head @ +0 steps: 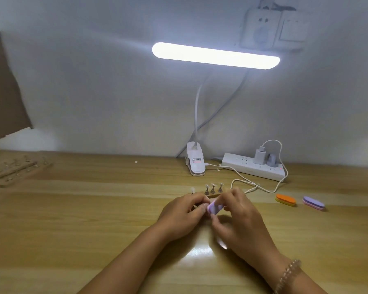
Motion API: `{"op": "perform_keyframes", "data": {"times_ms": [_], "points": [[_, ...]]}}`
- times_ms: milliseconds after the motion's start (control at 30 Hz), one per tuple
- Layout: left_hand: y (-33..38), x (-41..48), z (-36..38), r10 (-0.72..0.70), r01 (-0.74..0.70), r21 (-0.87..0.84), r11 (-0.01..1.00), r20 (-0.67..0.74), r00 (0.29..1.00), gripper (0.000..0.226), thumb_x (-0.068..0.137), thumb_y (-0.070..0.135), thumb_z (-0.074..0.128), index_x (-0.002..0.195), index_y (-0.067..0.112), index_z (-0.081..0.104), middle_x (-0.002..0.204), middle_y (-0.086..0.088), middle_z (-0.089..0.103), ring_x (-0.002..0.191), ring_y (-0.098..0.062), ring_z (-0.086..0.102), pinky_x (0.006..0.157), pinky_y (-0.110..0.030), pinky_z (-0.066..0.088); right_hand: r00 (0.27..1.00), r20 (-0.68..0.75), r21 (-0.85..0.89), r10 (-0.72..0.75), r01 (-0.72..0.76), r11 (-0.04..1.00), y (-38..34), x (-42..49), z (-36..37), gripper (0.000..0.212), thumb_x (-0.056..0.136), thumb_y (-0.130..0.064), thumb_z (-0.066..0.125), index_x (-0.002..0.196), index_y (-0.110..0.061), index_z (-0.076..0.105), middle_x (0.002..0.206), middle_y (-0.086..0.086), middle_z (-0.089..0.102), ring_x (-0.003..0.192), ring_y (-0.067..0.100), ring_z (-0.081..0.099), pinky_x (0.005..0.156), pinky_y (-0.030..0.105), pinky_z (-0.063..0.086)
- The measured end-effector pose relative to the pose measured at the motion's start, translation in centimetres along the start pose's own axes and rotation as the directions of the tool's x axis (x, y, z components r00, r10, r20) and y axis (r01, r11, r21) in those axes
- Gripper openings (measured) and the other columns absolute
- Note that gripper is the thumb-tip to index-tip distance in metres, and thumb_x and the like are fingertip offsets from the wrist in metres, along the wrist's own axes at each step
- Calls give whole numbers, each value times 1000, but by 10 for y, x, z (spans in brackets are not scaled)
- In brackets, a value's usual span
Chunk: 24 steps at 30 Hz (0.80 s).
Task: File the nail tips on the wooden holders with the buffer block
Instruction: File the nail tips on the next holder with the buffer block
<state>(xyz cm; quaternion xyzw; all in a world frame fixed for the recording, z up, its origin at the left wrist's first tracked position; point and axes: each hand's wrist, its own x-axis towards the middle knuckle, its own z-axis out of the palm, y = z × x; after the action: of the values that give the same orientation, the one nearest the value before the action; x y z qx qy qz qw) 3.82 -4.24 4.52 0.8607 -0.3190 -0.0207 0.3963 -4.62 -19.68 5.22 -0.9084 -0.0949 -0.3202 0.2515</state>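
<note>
Head view: your right hand point(239, 210) is pinching the buffer block point(215, 207); left hand point(182, 211) is curling beside it, grip unclear.

Lilac buffer block point(215, 209), aslant, near pale nail tips point(213, 185) upright on a wooden holder point(214, 195).

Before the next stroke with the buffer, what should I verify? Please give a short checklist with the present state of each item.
1. Right hand grips the buffer block in its fingers: ok.
2. Left hand holds a nail tip against the block: cannot tell, its curled fingers hide the contact.
3. The nail tips behind the hands stand upright on the wooden holder: ok.
4. Lamp is lit above the work: ok.
5. Spare orange buffer and spare purple buffer lie apart from the hands, at the right: ok.
</note>
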Motion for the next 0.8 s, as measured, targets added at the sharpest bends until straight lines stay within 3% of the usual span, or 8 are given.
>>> {"op": "perform_keyframes", "data": {"times_ms": [67, 167, 333, 433, 567, 733, 800], "points": [[0, 0, 0, 6, -7, -12, 1000, -14, 1000, 18, 99, 31, 52, 87, 42, 60, 87, 19, 64, 81, -9, 57, 81, -39, 49, 999, 25, -22, -39, 39, 999, -1, -1, 1, 16, 77, -18, 70, 86, -21, 57, 90, -9, 49, 83, 12, 56, 70, 31, 50], [0, 0, -1, 14, -14, -30, 999, -14, 1000, 21, 100, 30, 52, 85, 44, 60, 90, 17, 68, 87, -13, 62, 84, -42, 51, 994, -53, -36, 91, -93, 995, 4, 2, 0, 21, 77, -18, 75, 85, -19, 56, 88, -8, 48, 80, 14, 55, 66, 30, 47], [-1, 0, -1, 8, -8, -21, 1000, -31, 999, 25, 99, 30, 52, 80, 46, 57, 81, 19, 63, 77, -9, 55, 81, -43, 51, 1000, 17, -48, -2, 3, 999, 0, 0, 2, 20, 76, -17, 74, 84, -19, 55, 88, -8, 49, 80, 13, 56, 67, 28, 47], [0, 0, -1, 5, -6, -45, 999, -25, 1000, 21, 99, 31, 52, 84, 43, 61, 85, 18, 69, 85, -11, 62, 83, -42, 51, 995, -26, -35, 97, -98, 995, 6, 2, 1, 22, 77, -19, 75, 86, -20, 54, 89, -8, 48, 81, 13, 56, 67, 32, 49], [0, 0, -1, 10, -11, -40, 999, -29, 1000, 22, 99, 29, 53, 82, 41, 59, 82, 18, 66, 81, -11, 59, 84, -45, 51, 1000, 15, -62, 8, -7, 998, 4, -1, 3, 21, 76, -19, 72, 85, -21, 53, 88, -9, 48, 78, 12, 54, 65, 28, 47], [1, -1, -1, 17, -21, -126, 992, -33, 999, 22, 100, 26, 53, 85, 36, 66, 83, 15, 71, 89, -13, 67, 89, -46, 51, 969, -108, 28, 221, -220, 975, 16, 6, -2, 20, 81, -20, 73, 87, -21, 54, 91, -8, 53, 84, 9, 58, 70, 36, 52], [0, -1, -1, 26, -30, -121, 992, -35, 999, 20, 98, 29, 52, 86, 40, 65, 85, 17, 70, 88, -12, 66, 87, -46, 52, 989, -78, 66, 125, -120, 991, 12, 3, -1, 21, 81, -17, 74, 90, -22, 56, 92, -12, 54, 85, 7, 59, 72, 36, 54]]}}
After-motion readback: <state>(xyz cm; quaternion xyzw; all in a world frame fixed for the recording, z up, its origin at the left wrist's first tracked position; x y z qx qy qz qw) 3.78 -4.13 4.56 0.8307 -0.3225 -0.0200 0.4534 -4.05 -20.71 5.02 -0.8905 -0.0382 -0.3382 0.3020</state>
